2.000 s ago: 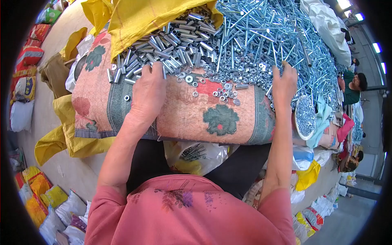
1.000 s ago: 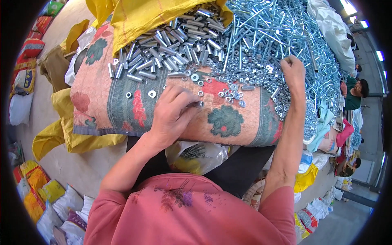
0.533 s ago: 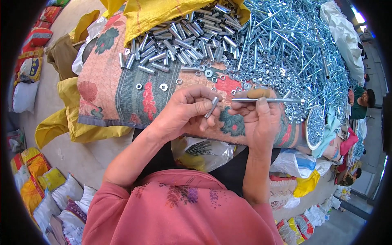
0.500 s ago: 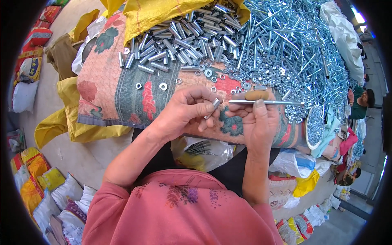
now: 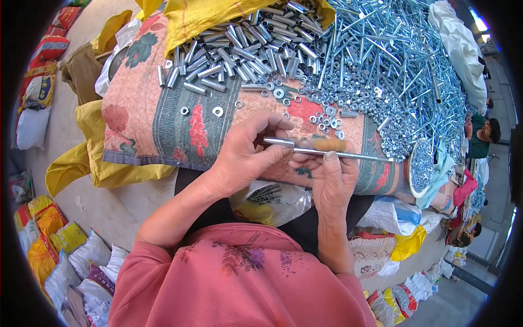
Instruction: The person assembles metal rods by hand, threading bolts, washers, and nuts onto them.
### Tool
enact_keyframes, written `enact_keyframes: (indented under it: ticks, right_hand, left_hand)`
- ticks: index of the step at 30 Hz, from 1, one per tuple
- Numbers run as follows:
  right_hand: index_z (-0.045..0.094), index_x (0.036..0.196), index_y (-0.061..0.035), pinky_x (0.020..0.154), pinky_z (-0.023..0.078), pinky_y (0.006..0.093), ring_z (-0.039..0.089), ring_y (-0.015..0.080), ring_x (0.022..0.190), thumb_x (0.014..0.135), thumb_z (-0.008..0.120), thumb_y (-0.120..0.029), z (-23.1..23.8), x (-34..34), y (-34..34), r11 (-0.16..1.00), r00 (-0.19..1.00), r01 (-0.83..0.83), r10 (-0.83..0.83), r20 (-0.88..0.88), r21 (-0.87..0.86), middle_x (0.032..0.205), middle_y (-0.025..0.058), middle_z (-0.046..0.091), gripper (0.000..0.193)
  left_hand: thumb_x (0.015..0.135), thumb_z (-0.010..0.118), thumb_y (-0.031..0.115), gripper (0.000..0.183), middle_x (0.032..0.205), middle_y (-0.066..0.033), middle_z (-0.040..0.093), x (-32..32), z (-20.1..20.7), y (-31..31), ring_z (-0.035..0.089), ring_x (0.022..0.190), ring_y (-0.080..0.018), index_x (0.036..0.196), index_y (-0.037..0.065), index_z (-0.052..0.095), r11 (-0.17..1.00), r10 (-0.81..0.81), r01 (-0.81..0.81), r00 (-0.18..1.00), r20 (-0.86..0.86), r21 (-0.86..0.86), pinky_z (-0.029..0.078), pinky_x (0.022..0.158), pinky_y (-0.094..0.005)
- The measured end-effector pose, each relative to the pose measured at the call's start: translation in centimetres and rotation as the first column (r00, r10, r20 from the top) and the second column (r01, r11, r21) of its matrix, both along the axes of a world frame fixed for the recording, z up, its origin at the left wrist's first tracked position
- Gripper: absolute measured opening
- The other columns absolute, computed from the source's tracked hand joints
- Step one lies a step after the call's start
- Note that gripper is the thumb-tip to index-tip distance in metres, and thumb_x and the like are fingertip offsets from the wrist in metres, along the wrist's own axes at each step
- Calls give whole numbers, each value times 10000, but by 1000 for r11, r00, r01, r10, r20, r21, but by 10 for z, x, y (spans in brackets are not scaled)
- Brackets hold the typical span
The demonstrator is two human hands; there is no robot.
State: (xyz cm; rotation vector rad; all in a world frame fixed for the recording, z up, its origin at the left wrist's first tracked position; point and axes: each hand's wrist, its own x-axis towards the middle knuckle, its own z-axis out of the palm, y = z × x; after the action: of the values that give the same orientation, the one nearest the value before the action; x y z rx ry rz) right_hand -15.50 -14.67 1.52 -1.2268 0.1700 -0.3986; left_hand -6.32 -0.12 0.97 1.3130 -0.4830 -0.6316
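Between thumb and fingers of my left hand (image 5: 246, 155) is a short shiny metal sleeve (image 5: 279, 142). My right hand (image 5: 331, 177) pinches a long thin bolt (image 5: 365, 157), its far end pointing right. The bolt's left end meets the sleeve's right end and appears to sit in it. A tan finger cover (image 5: 329, 144) is on one right finger. Both hands are held over the near edge of a patterned cloth (image 5: 147, 128). Just beyond them lie loose washers (image 5: 279, 93) and a heap of nuts (image 5: 354, 98).
Metal sleeves (image 5: 218, 68) spill from a yellow sack (image 5: 204, 22) at the back. A large pile of long bolts (image 5: 387, 49) covers the back right. To the right stands a white-rimmed bowl (image 5: 412, 188) of small parts. A clear plastic bag (image 5: 297, 204) hangs below the cloth's edge.
My right hand has moved left and slightly down with the bolt. The sleeve has turned nearly level, and the bolt's left end now meets it.
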Motion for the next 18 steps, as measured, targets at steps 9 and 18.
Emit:
enact_keyframes:
  ticks: [9, 18]
  right_hand:
    - [532, 1033, 68, 742, 511, 315, 603, 196, 834, 945, 375, -145, -11, -8, 3, 994, 1000, 0, -3, -30, -110, 963, 149, 585, 279]
    - [488, 1193, 34, 888, 394, 335, 475, 211, 1058, 939, 316, -449, -8, -9, 25, 889, 1000, -7, -4, -23, -458, 1179, 147, 436, 573]
  left_hand:
    - [801, 640, 22, 301, 892, -28, 523, -6, -2, -3, 501, 822, -74, 1069, 8, 504, 997, -9, 11, 1000, 29, -75, 416, 731, -213]
    - [804, 624, 11, 182, 788, -97, 589, -18, -18, -9, 587, 656, -163, 968, -3, 548, 817, -302, -272, 549, -779, -509, 500, 560, -240]
